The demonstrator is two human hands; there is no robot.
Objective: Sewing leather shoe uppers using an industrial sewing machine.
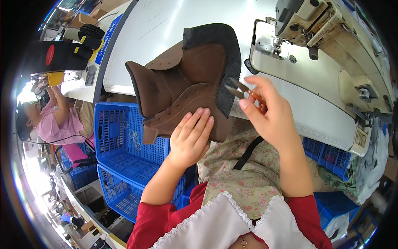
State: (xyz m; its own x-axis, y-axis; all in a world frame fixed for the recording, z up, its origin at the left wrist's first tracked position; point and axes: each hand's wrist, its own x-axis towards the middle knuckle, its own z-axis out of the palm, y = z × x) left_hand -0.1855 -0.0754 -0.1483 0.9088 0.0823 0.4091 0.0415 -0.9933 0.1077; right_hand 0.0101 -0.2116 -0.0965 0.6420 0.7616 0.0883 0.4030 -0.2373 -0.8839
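A brown shoe upper with eyelet holes and a black fuzzy lining edge lies at the front of the white table. My left hand rests flat on its near part, fingers stretched out side by side. In my right hand are thread snips with orange-brown handles, held between thumb and fingers. Their dark blades stand apart and point left, over or close to the black lining edge; whether they touch it I cannot tell.
A sewing machine stands on the right of the white table. Blue plastic crates are stacked at the left, another crate sits under the table at right. A person in pink works at another machine on the far left.
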